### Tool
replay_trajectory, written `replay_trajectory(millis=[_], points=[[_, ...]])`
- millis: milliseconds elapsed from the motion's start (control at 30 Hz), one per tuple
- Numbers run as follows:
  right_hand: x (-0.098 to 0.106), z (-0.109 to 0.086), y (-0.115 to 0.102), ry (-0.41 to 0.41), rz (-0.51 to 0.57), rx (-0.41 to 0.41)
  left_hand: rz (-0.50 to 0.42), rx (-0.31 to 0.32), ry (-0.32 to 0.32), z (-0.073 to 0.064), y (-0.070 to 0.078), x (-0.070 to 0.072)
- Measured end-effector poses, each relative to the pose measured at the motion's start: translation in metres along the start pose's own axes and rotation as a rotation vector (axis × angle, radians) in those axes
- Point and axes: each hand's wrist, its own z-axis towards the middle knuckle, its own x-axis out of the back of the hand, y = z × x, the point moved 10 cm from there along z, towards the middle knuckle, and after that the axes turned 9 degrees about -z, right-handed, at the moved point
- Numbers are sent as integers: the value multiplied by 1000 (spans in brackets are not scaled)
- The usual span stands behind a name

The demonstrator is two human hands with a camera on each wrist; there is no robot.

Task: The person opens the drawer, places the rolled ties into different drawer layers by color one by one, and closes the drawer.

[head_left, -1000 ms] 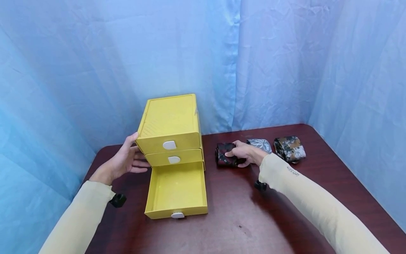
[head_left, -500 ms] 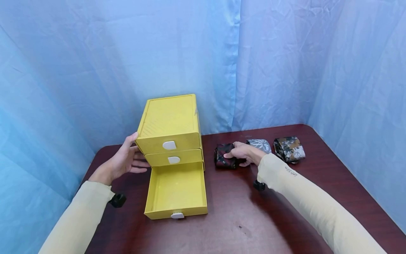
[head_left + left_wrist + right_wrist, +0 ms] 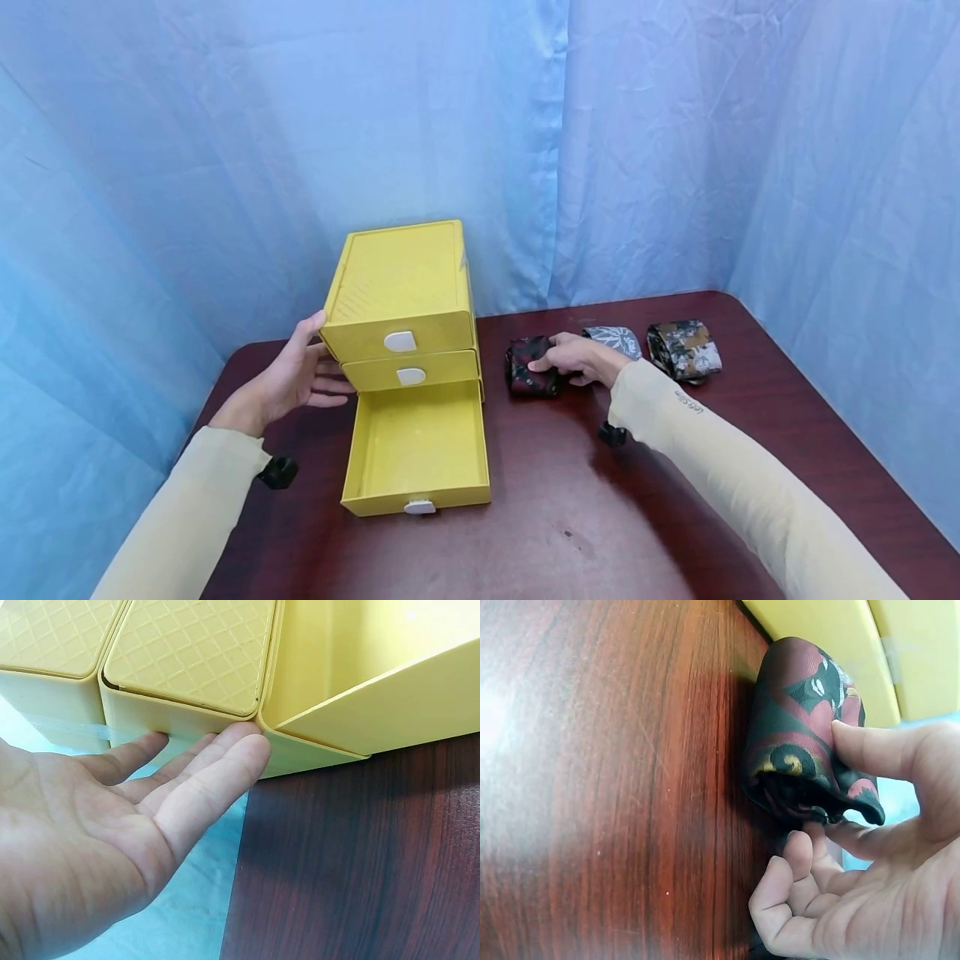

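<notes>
A yellow three-drawer cabinet (image 3: 401, 279) stands on the table, its bottom drawer (image 3: 423, 446) pulled out with nothing inside it. My left hand (image 3: 288, 383) touches the cabinet's left side, thumb near the top front corner; in the left wrist view the straight fingers rest along its side wall (image 3: 180, 724). To the right of the cabinet, my right hand (image 3: 581, 358) pinches the end of a rolled dark red and black patterned cloth (image 3: 528, 371). In the right wrist view the thumb presses the side of this rolled cloth (image 3: 795, 712), and the other fingers curl at its open end, partly behind it.
A rolled grey cloth (image 3: 618, 340) with a white leaf print lies just behind my right hand. Farther right is a rolled camouflage cloth (image 3: 684, 350). The dark wooden table (image 3: 555, 517) is bordered by light blue curtains (image 3: 637, 167) behind and at the sides.
My right hand and the dark red cloth have shifted slightly left, toward the cabinet. The left hand, cabinet and other two cloths stay in place.
</notes>
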Motion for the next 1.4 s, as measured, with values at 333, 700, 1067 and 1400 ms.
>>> replay_trajectory(millis=[333,700,1067,1400], points=[[-3,-2,-3,24,-20,37,8,-4,-4,-1,1,-1],[-9,-3,-2,21,3,64,8,-6,-1,-1,1,-1],[-10,-1,-6,59,110,169,6,-8,-5,-2,1,-2],[-16,-4,-3,-18,276,184,7,-8,-5,-2,2,-2]])
